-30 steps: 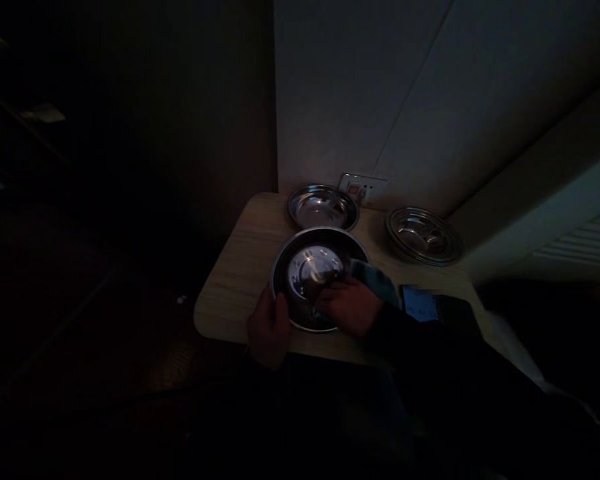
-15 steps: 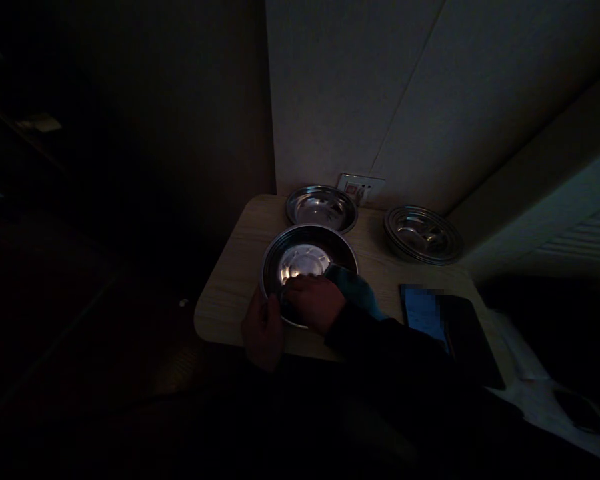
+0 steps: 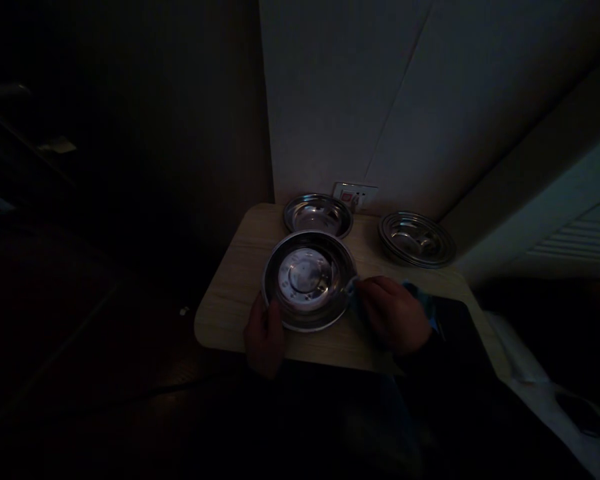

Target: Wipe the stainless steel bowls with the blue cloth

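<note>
A shiny steel basin (image 3: 306, 277) stands on the small wooden table, its inside facing up. My left hand (image 3: 264, 339) grips its near left rim, with the thumb over the edge. At the right rim, my right hand (image 3: 394, 313) is closed around a bluish-green cloth (image 3: 419, 297). Part of that cloth pokes out by the fingertips against the rim, and part trails behind the knuckles. Dim light hides the finer detail of the fingers.
Behind the basin lies another steel basin (image 3: 319, 215), close to the wall socket (image 3: 355, 194). Several nested steel bowls (image 3: 417, 239) stand at the back right of the table (image 3: 229, 287). A dark flat object (image 3: 463, 327) lies at the right, partly behind my arm.
My right hand has moved with the cloth from inside the basin out to its right rim. The left hand keeps its hold. The view has shifted slightly.
</note>
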Tool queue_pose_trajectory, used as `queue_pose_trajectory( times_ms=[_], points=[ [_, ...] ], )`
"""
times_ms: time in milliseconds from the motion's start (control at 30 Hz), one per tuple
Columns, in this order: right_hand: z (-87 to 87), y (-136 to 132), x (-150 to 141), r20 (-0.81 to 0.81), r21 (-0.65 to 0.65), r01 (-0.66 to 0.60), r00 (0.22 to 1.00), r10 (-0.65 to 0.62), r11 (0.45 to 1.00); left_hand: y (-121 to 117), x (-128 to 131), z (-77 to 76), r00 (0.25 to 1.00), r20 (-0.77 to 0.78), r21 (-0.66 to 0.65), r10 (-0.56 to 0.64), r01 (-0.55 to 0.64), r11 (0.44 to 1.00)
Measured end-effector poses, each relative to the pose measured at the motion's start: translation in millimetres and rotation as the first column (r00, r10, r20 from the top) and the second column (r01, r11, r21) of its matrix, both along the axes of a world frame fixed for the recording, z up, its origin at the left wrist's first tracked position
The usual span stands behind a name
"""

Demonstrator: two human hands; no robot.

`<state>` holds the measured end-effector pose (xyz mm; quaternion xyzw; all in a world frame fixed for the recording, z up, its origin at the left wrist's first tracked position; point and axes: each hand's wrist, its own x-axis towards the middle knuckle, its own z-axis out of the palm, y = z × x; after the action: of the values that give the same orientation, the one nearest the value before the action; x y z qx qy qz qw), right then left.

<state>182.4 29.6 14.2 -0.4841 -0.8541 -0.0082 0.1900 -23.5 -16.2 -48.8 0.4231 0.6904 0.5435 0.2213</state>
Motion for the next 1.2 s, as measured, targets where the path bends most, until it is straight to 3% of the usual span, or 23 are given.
queue_pose_trajectory(
  times_ms=[133, 300, 467, 700, 933, 1100, 1200],
  points=[
    [-19.2, -13, -5, -0.024, 0.000, -0.054, 0.998, 0.054, 0.999, -1, 1, 1.0, 0.999, 0.021, -0.021, 0.024, -0.024, 0.999],
    [-32.4, -29, -50, -0.063, -0.045, -0.166, 0.985, 0.164, 0.985, 0, 1, 0.7, 0.999, 0.044, -0.111, -0.014, 0.019, 0.994],
    [-36.4, -35, -84, -0.145, -0.086, -0.200, 0.972, 0.187, 0.976, 2, -3, -3.1, 0.999, -0.034, -0.045, 0.033, -0.034, 0.998],
    [-31.0, -29, -55, -0.029, -0.096, -0.235, 0.972, 0.234, 0.967, 1, 1, -0.6, 0.998, 0.036, -0.035, 0.041, -0.040, 0.999],
    [-30.8, -29, -90, -0.032, -0.092, -0.224, 0.974, 0.222, 0.970, 5, -3, -0.1, 0.996, 0.014, -0.033, 0.085, -0.085, 0.996],
    [-33.4, -24, -51, 0.033, 0.006, -0.304, 0.952, 0.304, 0.953, 5, -2, -1.3, 0.998, 0.006, 0.033, 0.060, -0.060, 0.998],
    [-33.4, -23, -49, 0.067, 0.018, -0.315, 0.947, 0.313, 0.949, 5, -2, -1.8, 0.998, -0.002, 0.020, 0.057, -0.057, 0.998]
  ],
)
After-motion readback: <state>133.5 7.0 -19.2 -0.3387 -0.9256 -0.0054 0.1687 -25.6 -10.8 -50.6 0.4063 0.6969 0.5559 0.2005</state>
